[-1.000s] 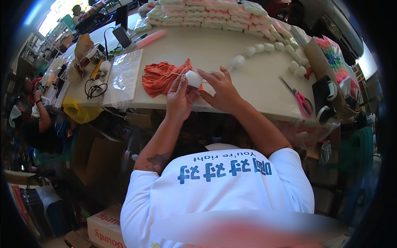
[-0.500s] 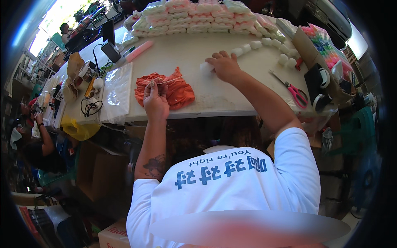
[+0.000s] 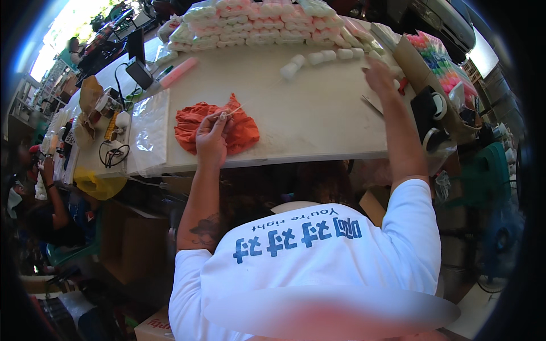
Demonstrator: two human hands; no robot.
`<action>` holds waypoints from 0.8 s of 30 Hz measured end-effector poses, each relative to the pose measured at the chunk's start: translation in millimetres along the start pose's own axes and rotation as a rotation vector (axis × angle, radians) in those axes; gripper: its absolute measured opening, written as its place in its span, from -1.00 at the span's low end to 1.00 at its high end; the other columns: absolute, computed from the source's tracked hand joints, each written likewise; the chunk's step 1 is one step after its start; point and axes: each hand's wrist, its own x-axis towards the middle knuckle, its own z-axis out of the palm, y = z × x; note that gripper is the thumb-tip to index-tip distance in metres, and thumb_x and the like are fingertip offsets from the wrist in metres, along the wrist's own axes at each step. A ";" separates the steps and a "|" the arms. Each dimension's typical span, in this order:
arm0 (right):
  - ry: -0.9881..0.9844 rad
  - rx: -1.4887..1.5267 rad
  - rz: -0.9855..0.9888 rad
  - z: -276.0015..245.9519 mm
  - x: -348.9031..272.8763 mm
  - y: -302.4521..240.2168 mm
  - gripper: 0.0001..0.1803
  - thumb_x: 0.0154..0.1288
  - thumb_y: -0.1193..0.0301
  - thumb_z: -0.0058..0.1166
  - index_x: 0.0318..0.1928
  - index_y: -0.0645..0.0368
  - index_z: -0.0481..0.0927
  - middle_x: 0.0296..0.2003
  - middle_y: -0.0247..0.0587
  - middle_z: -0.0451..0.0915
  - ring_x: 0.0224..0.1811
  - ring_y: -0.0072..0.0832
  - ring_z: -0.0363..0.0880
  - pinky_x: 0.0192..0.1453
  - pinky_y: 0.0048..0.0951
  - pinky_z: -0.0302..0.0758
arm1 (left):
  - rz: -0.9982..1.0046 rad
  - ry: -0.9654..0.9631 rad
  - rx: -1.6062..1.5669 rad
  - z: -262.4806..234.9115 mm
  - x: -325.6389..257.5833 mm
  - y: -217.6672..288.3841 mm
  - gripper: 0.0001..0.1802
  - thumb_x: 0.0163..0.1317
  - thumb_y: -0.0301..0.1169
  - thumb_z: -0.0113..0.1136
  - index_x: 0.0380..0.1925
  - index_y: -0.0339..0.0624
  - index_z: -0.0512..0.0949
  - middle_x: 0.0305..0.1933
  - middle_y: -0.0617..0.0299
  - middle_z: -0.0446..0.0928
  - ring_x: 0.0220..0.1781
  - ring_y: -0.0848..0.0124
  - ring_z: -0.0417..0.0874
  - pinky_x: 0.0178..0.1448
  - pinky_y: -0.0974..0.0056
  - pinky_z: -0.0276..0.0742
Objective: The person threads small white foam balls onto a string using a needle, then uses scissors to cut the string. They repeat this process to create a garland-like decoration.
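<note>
My left hand (image 3: 213,135) is closed in a pinch on a thin white cord (image 3: 234,109). It is over a bunched orange cloth (image 3: 245,133) near the table's front edge. Short white cylinders (image 3: 329,55) lie in a curved line across the far right half of the table; whether the cord runs through them I cannot make out. At the right end of that line is my right hand (image 3: 380,75), its fingers blurred and partly hidden, so any hold is unclear. Scissors (image 3: 372,105) lie under my right forearm, mostly covered with only the blades showing.
Stacked clear packs of white and pink pieces (image 3: 256,25) line the table's far side. A plastic sheet (image 3: 149,131), a black device (image 3: 139,74) and a pink tube (image 3: 179,72) sit at left. An open carton (image 3: 418,59) and a black case (image 3: 429,113) stand at right. Another person works at far left.
My right hand has left the nearest white cylinder and moved right, to the line's far end, its forearm now crossing the scissors. The left hand keeps its pinch; the view has shifted slightly.
</note>
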 end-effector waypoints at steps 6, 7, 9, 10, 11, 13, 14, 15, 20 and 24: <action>0.079 -0.094 -0.026 32.6 -16.6 48.4 -0.52 0.27 0.18 0.09 0.18 -0.01 0.45 0.17 -0.14 0.46 0.29 -0.18 0.34 0.25 0.32 0.16 | -0.017 0.003 -0.068 -1.7 4.2 -3.5 -0.86 0.31 -0.50 0.14 -0.17 -0.26 0.56 -0.13 0.13 0.63 -0.10 0.43 0.66 -0.01 0.40 0.61; 0.073 -0.098 -0.041 31.8 -15.2 42.7 -0.51 0.25 0.21 0.11 0.19 -0.01 0.44 0.15 -0.12 0.47 0.26 -0.17 0.37 0.25 0.27 0.20 | -0.030 -0.016 -0.055 -2.6 3.1 -1.4 -0.85 0.31 -0.48 0.13 -0.15 -0.26 0.56 -0.14 0.14 0.63 -0.11 0.43 0.66 -0.02 0.39 0.61; 0.036 -0.119 -0.076 21.1 -16.1 19.9 -0.49 0.23 0.25 0.15 0.19 0.01 0.42 0.12 -0.08 0.49 0.21 -0.14 0.41 0.24 0.18 0.27 | -0.047 -0.102 -0.042 -2.7 -0.9 4.0 -0.82 0.33 -0.46 0.12 -0.12 -0.27 0.56 -0.15 0.15 0.63 -0.12 0.44 0.66 -0.03 0.39 0.61; 0.076 0.146 -0.249 12.0 -20.4 4.6 -0.46 0.19 0.29 0.20 0.20 0.03 0.41 0.09 -0.07 0.51 0.15 -0.15 0.47 0.20 0.05 0.35 | -0.070 -0.077 0.009 -2.1 -3.9 7.0 -0.81 0.34 -0.44 0.10 -0.10 -0.26 0.55 -0.16 0.15 0.63 -0.14 0.43 0.66 -0.02 0.38 0.61; 0.078 0.340 -0.326 3.6 -28.6 -16.4 -0.42 0.16 0.33 0.25 0.20 0.04 0.40 0.05 -0.05 0.53 0.09 -0.15 0.53 0.16 -0.09 0.44 | -0.092 -0.051 0.058 0.1 -9.0 7.7 -0.79 0.35 -0.43 0.08 -0.08 -0.26 0.54 -0.17 0.16 0.63 -0.15 0.43 0.66 -0.02 0.37 0.60; 0.026 0.724 -0.511 -9.4 -56.7 -71.2 -0.37 0.11 0.38 0.31 0.21 0.07 0.39 0.00 -0.08 0.57 -0.04 -0.27 0.60 0.05 -0.33 0.51 | -0.112 -0.017 0.088 7.8 -16.2 7.8 -0.76 0.38 -0.40 0.04 -0.03 -0.26 0.52 -0.17 0.15 0.63 -0.15 0.41 0.66 -0.01 0.34 0.60; -0.160 0.907 -0.575 -16.9 -73.7 -97.1 -0.33 0.08 0.41 0.35 0.22 0.09 0.38 -0.01 -0.11 0.59 -0.07 -0.38 0.60 0.03 -0.35 0.52 | -0.112 -0.011 0.072 13.8 -18.9 6.0 -0.74 0.40 -0.38 0.02 -0.01 -0.26 0.51 -0.16 0.14 0.62 -0.14 0.40 0.65 -0.01 0.32 0.60; -0.153 1.043 -0.753 -21.0 -95.2 -123.5 -0.32 0.02 0.44 0.38 0.20 0.12 0.42 -0.01 -0.09 0.61 -0.05 -0.35 0.61 0.06 -0.36 0.53 | -0.129 -0.019 0.056 18.6 -21.8 5.8 -0.72 0.41 -0.36 -0.01 0.02 -0.26 0.49 -0.15 0.14 0.61 -0.13 0.39 0.65 0.00 0.30 0.60; -0.255 1.128 -1.048 -41.3 -158.4 -212.3 -0.32 0.05 0.41 0.35 0.22 0.03 0.40 0.15 -0.04 0.40 -0.03 -0.25 0.57 0.08 -0.35 0.52 | -0.218 -0.216 -0.159 31.1 -31.7 9.8 -0.56 0.42 -0.24 -0.02 0.19 -0.25 0.32 0.09 0.07 0.49 0.11 0.28 0.56 0.13 0.20 0.56; -0.011 1.026 -1.053 -37.9 -160.6 -232.6 -0.35 0.10 0.28 0.31 0.22 0.02 0.40 0.22 -0.06 0.34 0.02 -0.17 0.54 0.28 -0.21 0.35 | -0.093 -0.307 -0.145 26.2 -36.6 13.5 -0.54 0.35 -0.34 0.10 0.20 -0.24 0.33 0.10 0.10 0.50 0.08 0.31 0.59 0.12 0.18 0.59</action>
